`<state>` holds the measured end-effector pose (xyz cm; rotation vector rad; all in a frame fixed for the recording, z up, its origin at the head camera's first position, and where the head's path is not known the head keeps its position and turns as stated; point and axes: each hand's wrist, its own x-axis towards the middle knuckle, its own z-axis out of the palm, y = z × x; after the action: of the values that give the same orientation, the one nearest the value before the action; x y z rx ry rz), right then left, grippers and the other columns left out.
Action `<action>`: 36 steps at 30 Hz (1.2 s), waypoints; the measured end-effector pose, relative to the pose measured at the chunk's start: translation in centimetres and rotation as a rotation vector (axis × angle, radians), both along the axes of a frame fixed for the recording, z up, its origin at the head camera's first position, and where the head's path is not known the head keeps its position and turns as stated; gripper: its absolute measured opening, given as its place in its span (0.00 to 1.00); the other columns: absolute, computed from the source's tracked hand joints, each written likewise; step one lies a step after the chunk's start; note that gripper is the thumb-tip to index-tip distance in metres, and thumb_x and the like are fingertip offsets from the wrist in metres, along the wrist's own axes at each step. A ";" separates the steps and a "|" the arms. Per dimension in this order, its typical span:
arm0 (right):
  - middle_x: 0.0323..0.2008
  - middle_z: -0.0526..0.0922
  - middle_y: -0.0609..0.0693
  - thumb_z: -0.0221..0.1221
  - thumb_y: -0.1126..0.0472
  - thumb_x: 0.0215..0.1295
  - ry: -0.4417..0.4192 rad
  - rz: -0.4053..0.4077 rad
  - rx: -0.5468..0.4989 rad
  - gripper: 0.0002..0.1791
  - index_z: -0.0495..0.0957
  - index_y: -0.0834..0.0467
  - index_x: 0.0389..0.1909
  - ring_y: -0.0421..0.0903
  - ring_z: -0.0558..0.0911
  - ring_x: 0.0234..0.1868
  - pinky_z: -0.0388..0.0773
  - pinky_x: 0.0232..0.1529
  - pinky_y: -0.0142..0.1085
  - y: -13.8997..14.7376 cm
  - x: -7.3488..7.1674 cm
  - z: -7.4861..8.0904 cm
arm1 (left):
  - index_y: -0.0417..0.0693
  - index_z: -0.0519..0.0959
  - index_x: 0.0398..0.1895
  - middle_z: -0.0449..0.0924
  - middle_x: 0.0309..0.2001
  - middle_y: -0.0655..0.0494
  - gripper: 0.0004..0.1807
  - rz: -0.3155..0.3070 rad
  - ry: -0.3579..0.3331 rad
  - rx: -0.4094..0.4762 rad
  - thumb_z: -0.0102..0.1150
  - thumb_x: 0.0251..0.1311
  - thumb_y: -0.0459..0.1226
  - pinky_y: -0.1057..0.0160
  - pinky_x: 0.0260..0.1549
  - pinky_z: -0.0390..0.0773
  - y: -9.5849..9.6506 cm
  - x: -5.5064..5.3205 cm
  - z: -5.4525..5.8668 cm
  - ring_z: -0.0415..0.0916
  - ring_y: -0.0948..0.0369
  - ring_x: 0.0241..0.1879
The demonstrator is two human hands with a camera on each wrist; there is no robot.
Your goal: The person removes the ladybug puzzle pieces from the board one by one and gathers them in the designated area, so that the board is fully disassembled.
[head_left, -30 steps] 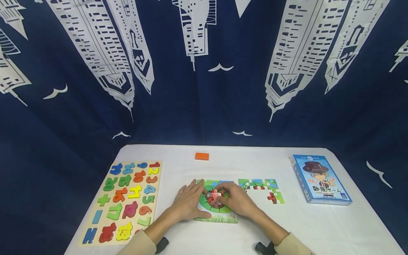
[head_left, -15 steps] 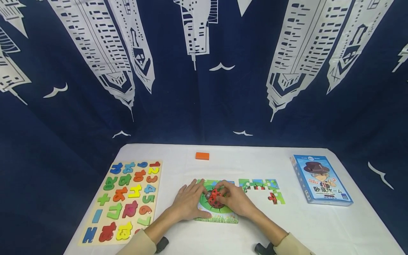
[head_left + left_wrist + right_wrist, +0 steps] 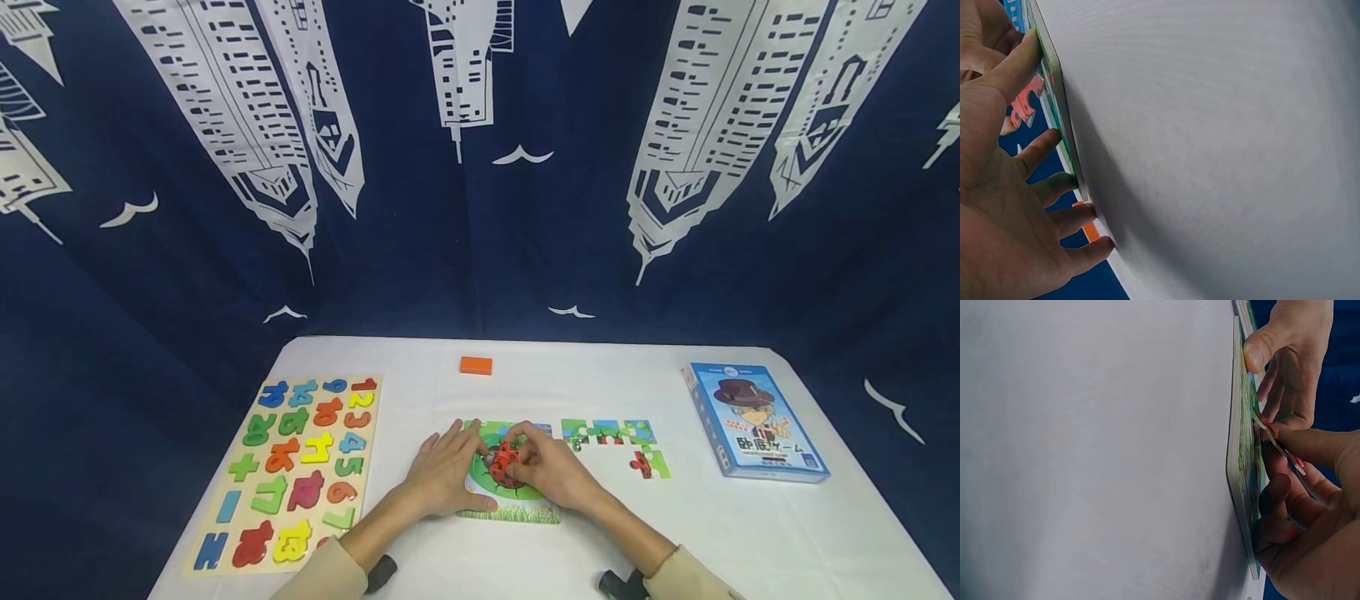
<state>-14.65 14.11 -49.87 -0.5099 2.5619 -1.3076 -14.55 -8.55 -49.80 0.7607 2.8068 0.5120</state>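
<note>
A ladybug puzzle board [image 3: 510,514] lies flat on the white table, with a green and grassy picture on it. Between thumb and fingers, my right hand [image 3: 558,473] pinches a red ladybug jigsaw piece [image 3: 504,463] over the board's middle. In the right wrist view that piece [image 3: 1282,447] sits at a slant, one edge down at the board's surface. Spread along the board's left side, my left hand [image 3: 447,477] touches the edge with thumb and fingertips; the left wrist view shows its fingers fairly straight. My fingers hide part of the picture.
Several loose jigsaw pieces [image 3: 607,432] lie right of the board, with a red-green pair [image 3: 650,465] nearer me. A wooden number board [image 3: 300,475] is at left, a blue game box [image 3: 757,423] at right, and an orange block [image 3: 476,366] at the back.
The red piece has changed its tilt a little, losing its pale glare. My right hand has shifted only slightly; my left hand stays on the board's edge.
</note>
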 end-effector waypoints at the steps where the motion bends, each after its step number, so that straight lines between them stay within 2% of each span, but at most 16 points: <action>1: 0.30 0.82 0.44 0.67 0.62 0.64 0.000 0.002 0.004 0.20 0.74 0.51 0.54 0.38 0.78 0.23 0.74 0.25 0.32 0.0 0.0 0.0 | 0.59 0.72 0.50 0.53 0.79 0.46 0.35 0.000 -0.001 0.001 0.71 0.46 0.66 0.33 0.69 0.53 0.0 0.0 0.0 0.48 0.42 0.78; 11: 0.31 0.82 0.45 0.66 0.62 0.65 0.002 0.000 -0.015 0.19 0.73 0.52 0.55 0.40 0.79 0.23 0.75 0.26 0.31 0.1 0.0 0.2 | 0.59 0.71 0.51 0.52 0.79 0.47 0.35 0.005 -0.009 -0.010 0.70 0.47 0.66 0.33 0.70 0.52 0.0 -0.1 0.0 0.47 0.44 0.78; 14: 0.32 0.82 0.47 0.65 0.62 0.66 -0.012 -0.020 -0.045 0.20 0.73 0.53 0.56 0.43 0.81 0.26 0.76 0.28 0.32 0.3 0.0 0.5 | 0.59 0.71 0.51 0.52 0.79 0.47 0.35 0.003 -0.002 -0.014 0.70 0.46 0.66 0.33 0.70 0.53 0.0 -0.1 -0.1 0.47 0.44 0.78; 19: 0.33 0.82 0.46 0.65 0.61 0.65 -0.042 -0.082 -0.055 0.21 0.74 0.51 0.59 0.42 0.79 0.25 0.75 0.29 0.33 1.3 0.4 1.1 | 0.59 0.71 0.52 0.52 0.79 0.47 0.36 0.000 -0.001 -0.010 0.70 0.46 0.67 0.33 0.70 0.53 0.0 -0.1 -0.1 0.47 0.43 0.78; 27: 0.30 0.83 0.44 0.66 0.60 0.65 -0.047 -0.146 -0.007 0.20 0.75 0.49 0.57 0.40 0.73 0.23 0.70 0.26 0.32 5.2 0.9 1.5 | 0.57 0.72 0.53 0.52 0.79 0.45 0.37 -0.008 -0.003 0.014 0.72 0.46 0.65 0.33 0.69 0.53 0.0 0.1 0.0 0.48 0.42 0.78; 36: 0.30 0.83 0.43 0.67 0.58 0.64 -0.035 -0.278 0.112 0.22 0.77 0.52 0.59 0.42 0.78 0.29 0.73 0.31 0.33 10.4 1.6 1.4 | 0.57 0.71 0.53 0.51 0.79 0.45 0.36 -0.003 -0.013 0.008 0.72 0.46 0.65 0.33 0.70 0.51 0.0 0.2 0.0 0.47 0.43 0.78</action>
<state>-13.04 24.47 -48.48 -0.1108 2.7312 -1.2310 -14.40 -8.60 -49.82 0.7603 2.7929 0.5256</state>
